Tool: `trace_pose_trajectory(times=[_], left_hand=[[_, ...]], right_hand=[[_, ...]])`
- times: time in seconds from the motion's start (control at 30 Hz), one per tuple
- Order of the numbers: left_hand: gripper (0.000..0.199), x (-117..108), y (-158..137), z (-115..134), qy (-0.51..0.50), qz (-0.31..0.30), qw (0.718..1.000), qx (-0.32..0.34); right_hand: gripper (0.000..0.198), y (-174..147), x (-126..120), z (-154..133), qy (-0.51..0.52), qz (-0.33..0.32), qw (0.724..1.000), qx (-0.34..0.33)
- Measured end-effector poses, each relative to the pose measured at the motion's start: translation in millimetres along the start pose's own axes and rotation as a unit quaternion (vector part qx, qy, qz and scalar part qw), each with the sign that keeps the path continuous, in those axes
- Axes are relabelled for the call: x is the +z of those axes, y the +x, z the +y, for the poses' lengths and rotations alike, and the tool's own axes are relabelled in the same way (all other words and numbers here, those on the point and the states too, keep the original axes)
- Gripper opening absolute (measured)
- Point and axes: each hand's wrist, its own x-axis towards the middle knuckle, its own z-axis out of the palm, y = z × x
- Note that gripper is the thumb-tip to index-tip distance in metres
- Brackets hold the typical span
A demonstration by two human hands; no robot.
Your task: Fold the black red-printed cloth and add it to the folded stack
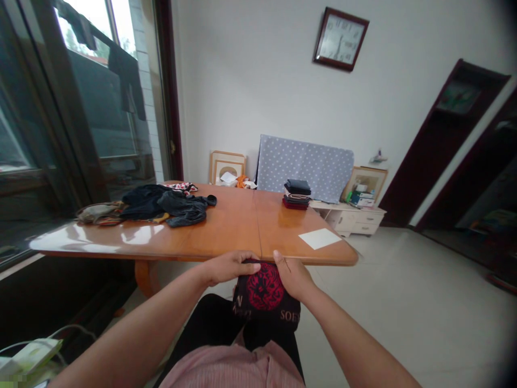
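Folded dk cloth [268, 299], rnd red motif [265, 286]

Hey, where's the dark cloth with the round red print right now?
In the head view, the dark cloth is low in the centre, between the left hand and right hand, by the table's near edge.

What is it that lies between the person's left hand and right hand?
In the head view, a dark cloth with a round red print lies between the left hand and the right hand; both touch it.
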Motion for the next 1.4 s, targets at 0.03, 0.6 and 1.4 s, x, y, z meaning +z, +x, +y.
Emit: trace_pose_trajectory(times=[0.03,0.6,1.4], left_hand=[[0.049,-1.8,5.1,-1.1,-0.025,0.008,1.000,-0.005],[0.047,-17.9,39.5,-23.9,-0.129,-0.017,0.989,-0.070],[0.045,-78.2,154.0,-37.7,-0.067,0.123,0.990,0.016]], right_hand=[[0.065,4.9,0.0,2.7,0.033,-0.012,0.999,0.016],[0.072,13.3,12.2,21.4,0.255,-0.148,0.952,0.080],[0.061,166.0,-11.1,66.5,-0.147,-0.067,0.985,-0.055]])
